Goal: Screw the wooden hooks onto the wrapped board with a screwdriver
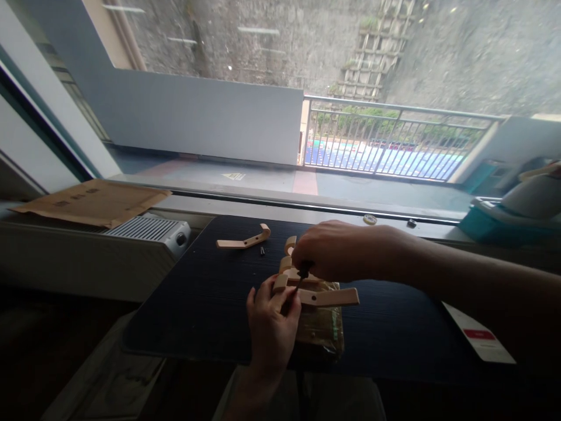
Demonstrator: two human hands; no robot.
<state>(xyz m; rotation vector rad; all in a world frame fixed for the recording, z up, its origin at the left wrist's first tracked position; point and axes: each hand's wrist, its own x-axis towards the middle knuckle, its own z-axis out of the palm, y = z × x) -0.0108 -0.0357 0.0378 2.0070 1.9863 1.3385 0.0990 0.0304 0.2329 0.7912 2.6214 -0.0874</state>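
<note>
My right hand (335,251) is closed round the dark handle of a screwdriver (301,275), its shaft slanting down to the left. My left hand (270,321) is closed on a wooden hook piece (328,297) that lies on a clear plastic bag (322,333) on the dark table (210,304). Other wooden hook pieces (289,244) sit just behind the hands. A separate wooden hook (244,238) lies farther left, with a small dark screw (262,251) beside it.
A flat cardboard box (94,202) rests on a white radiator (144,229) at the left. A white card with a red label (480,341) lies at the table's right. A teal and grey object (508,219) stands on the window sill, near a small round roll (370,220).
</note>
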